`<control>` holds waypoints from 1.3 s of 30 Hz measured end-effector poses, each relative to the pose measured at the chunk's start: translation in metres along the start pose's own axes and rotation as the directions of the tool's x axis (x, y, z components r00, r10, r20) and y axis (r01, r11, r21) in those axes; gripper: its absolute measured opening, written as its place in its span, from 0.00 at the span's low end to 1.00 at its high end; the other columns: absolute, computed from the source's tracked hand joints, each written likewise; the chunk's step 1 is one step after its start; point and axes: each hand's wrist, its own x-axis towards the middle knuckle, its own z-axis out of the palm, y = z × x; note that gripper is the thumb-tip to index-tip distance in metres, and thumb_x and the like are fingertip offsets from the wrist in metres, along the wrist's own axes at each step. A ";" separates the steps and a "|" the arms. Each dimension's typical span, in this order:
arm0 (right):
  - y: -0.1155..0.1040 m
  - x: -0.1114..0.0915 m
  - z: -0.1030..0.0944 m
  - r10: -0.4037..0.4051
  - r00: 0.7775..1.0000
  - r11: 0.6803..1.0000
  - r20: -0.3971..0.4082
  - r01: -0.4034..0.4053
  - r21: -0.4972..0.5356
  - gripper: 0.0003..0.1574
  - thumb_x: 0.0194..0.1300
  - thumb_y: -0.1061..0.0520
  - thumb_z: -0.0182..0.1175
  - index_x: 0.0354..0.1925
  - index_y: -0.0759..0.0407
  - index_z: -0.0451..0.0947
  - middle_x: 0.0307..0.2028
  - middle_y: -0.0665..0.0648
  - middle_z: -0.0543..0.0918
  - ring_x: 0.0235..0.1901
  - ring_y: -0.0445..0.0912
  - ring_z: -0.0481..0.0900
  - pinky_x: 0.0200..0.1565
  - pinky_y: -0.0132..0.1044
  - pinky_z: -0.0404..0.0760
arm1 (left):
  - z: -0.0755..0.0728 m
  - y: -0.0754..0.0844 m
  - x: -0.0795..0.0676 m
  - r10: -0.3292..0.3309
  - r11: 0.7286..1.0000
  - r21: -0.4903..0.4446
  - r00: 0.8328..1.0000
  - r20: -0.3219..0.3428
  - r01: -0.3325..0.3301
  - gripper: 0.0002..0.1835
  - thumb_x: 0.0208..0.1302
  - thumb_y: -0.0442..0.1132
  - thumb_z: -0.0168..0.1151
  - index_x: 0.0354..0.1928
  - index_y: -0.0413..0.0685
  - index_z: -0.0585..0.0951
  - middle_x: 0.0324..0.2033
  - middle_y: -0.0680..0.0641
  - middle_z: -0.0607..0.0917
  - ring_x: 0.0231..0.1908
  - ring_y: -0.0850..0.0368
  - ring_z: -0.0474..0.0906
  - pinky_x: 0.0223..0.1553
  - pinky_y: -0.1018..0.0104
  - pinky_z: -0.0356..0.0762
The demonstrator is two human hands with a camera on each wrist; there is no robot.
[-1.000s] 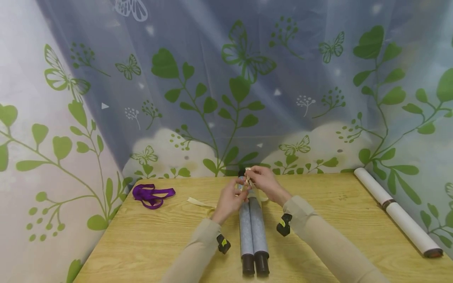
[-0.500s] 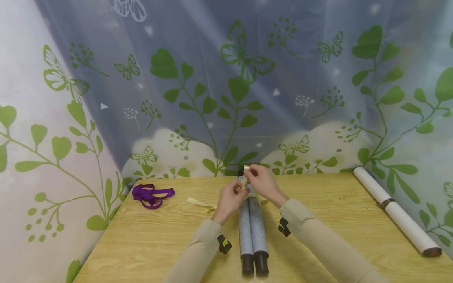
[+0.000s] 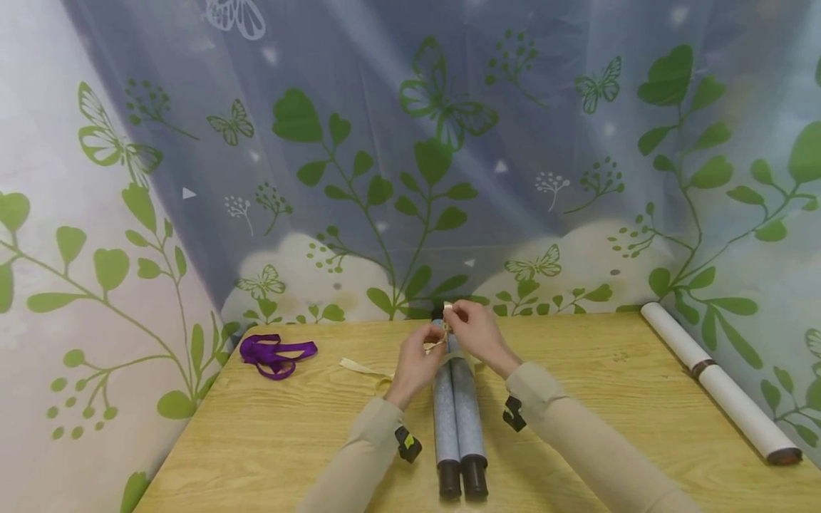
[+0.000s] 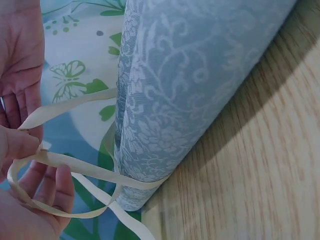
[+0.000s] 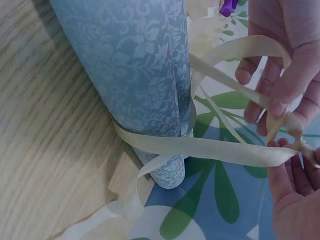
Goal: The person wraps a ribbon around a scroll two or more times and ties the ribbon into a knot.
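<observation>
Two light blue, floral-patterned scrolls (image 3: 447, 420) with dark end knobs lie side by side, pointing away from me. A cream ribbon (image 5: 200, 150) passes round both near their far end. Above that end, my left hand (image 3: 417, 360) pinches the ribbon between thumb and fingers; a loop of it hangs round these fingers in the left wrist view. Close by on the right, my right hand (image 3: 479, 335) pinches another part of the ribbon, with a small twist or knot between the hands in the right wrist view. Fingers partly hide that spot.
A purple ribbon (image 3: 272, 355) lies bunched at the table's back left. Along the right edge rests a white scroll (image 3: 725, 381) with a brown band. A loose cream ribbon end (image 3: 359, 368) trails left of the scrolls. A patterned curtain (image 3: 398, 178) hangs behind the wooden table (image 3: 256, 442).
Both hands stay over the scrolls' far end and keep hold of the ribbon. The fingers have shifted along it, and the right wrist has moved slightly left.
</observation>
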 end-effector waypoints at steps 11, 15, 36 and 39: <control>0.005 0.001 -0.004 0.024 0.999 0.978 0.041 -0.032 0.208 0.19 0.75 0.50 0.52 0.38 0.62 0.81 0.36 0.59 0.86 0.36 0.50 0.81 0.42 0.45 0.81 | -0.002 0.004 -0.001 -0.049 0.997 -0.055 0.996 0.068 0.053 0.14 0.71 0.35 0.56 0.54 0.41 0.82 0.51 0.42 0.85 0.55 0.46 0.80 0.53 0.53 0.79; 0.007 0.001 -0.006 0.088 0.994 0.925 0.058 -0.103 0.365 0.18 0.75 0.51 0.52 0.41 0.65 0.79 0.42 0.62 0.84 0.46 0.52 0.83 0.53 0.48 0.81 | -0.002 0.005 -0.001 -0.062 0.992 -0.107 0.995 0.076 0.070 0.16 0.72 0.36 0.54 0.56 0.40 0.81 0.53 0.41 0.84 0.53 0.47 0.81 0.50 0.57 0.81; 0.007 0.004 -0.007 0.217 0.952 0.726 0.214 -0.305 0.617 0.15 0.76 0.51 0.49 0.41 0.62 0.73 0.36 0.52 0.84 0.38 0.44 0.84 0.47 0.37 0.82 | 0.000 0.019 0.012 -0.211 0.907 -0.409 0.948 -0.239 0.099 0.07 0.64 0.32 0.64 0.41 0.36 0.84 0.36 0.36 0.86 0.37 0.46 0.84 0.38 0.65 0.80; 0.007 0.007 -0.010 0.240 0.946 0.685 0.217 -0.323 0.653 0.13 0.77 0.53 0.48 0.38 0.58 0.73 0.31 0.50 0.82 0.36 0.44 0.82 0.46 0.38 0.79 | -0.004 0.019 0.015 -0.221 0.893 -0.438 0.949 -0.224 0.105 0.08 0.65 0.30 0.61 0.45 0.36 0.81 0.31 0.38 0.83 0.34 0.48 0.83 0.38 0.67 0.78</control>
